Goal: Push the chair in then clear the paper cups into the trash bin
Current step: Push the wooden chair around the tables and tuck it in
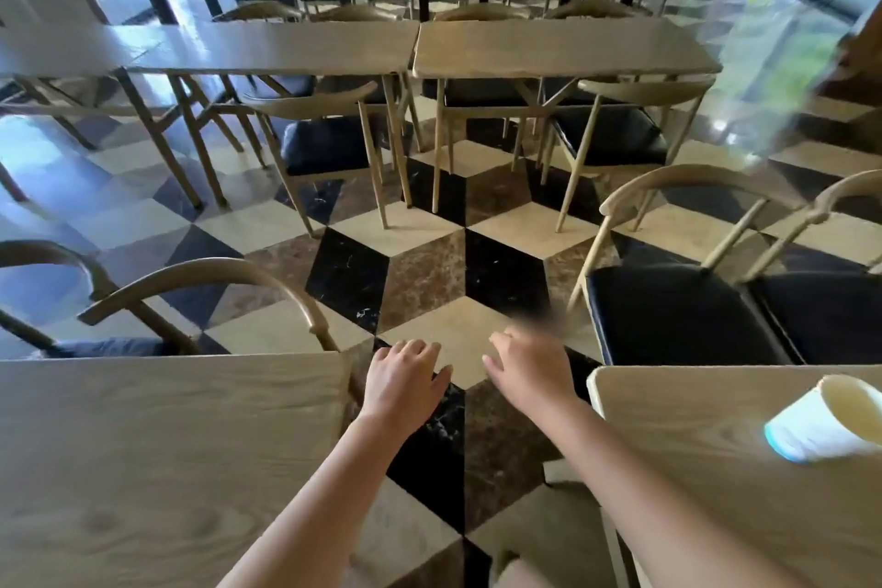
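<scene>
1. Both bare forearms reach up from the bottom of the frame over the checkered floor [420,272], in the gap between two worktops.
2. Left hand [405,377] is empty, fingers loosely apart, palm down.
3. Right hand [530,372] is empty, fingers apart; its tips are blurred.
4. Paper cup [825,420] lies tipped on the right worktop [692,444], lower right.
5. Chair [677,291] stands pulled out beyond that worktop, right of the hands.

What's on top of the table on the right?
One paper cup lies tipped on the right table, its visible inside looking empty. The tabletop beyond the frame's edge is unseen.
</scene>
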`<state>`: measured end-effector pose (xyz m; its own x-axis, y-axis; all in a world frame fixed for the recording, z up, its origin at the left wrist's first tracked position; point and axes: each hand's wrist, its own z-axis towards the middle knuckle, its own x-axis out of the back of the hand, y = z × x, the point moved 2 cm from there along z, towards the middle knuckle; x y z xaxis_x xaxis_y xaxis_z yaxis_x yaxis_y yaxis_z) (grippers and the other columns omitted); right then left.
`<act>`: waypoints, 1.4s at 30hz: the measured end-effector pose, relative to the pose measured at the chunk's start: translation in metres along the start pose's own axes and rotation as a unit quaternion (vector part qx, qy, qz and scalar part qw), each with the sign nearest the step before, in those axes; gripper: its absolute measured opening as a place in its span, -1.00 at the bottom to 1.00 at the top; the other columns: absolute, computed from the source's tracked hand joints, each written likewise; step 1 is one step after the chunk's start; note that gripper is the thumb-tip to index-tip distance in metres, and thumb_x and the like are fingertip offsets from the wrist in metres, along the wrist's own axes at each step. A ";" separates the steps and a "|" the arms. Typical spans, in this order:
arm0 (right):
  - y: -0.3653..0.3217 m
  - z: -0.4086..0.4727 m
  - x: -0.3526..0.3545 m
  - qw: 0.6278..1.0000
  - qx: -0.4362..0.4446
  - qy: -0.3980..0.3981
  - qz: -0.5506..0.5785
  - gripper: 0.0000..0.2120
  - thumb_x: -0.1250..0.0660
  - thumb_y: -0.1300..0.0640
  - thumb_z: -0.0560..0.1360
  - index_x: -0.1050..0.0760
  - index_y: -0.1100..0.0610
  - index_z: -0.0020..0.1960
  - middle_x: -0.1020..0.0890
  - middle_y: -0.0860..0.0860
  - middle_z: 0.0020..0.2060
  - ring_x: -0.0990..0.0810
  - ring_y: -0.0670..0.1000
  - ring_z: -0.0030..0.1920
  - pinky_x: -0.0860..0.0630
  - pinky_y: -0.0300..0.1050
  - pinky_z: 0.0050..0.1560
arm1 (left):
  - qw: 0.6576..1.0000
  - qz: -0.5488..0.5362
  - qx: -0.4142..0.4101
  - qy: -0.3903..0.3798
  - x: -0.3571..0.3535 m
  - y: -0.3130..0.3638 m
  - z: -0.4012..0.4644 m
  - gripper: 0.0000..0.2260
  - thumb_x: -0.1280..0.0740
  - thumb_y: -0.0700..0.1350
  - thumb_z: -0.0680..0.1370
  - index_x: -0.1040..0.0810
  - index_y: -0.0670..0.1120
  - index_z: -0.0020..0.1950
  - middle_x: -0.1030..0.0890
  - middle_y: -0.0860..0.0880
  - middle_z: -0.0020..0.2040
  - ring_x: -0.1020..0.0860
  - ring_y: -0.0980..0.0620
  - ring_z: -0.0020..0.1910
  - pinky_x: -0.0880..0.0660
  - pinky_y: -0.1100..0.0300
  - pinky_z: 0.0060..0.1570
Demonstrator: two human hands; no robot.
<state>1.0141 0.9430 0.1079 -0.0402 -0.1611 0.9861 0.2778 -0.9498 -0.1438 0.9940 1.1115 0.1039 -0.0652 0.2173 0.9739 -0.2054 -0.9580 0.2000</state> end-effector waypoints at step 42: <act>0.379 0.591 0.012 0.938 -0.336 0.086 0.003 -0.70 -0.20 -0.05 0.54 -0.55 0.11 0.11 -0.62 0.03 -0.03 -0.54 0.04 -0.02 -0.40 -0.08 -0.05 | 0.952 -0.017 -0.299 -0.069 -0.075 0.062 0.818 -0.70 -0.18 0.04 0.53 -0.50 -0.06 0.18 -0.58 -0.01 0.05 -0.50 -0.02 0.08 -0.35 0.10 0.10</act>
<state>1.6858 0.7397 0.1141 -0.2108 -0.1534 0.9654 -0.3866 -0.8940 -0.2265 1.7850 0.8832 0.1309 0.0725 0.1807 0.9809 -0.7264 -0.6643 0.1761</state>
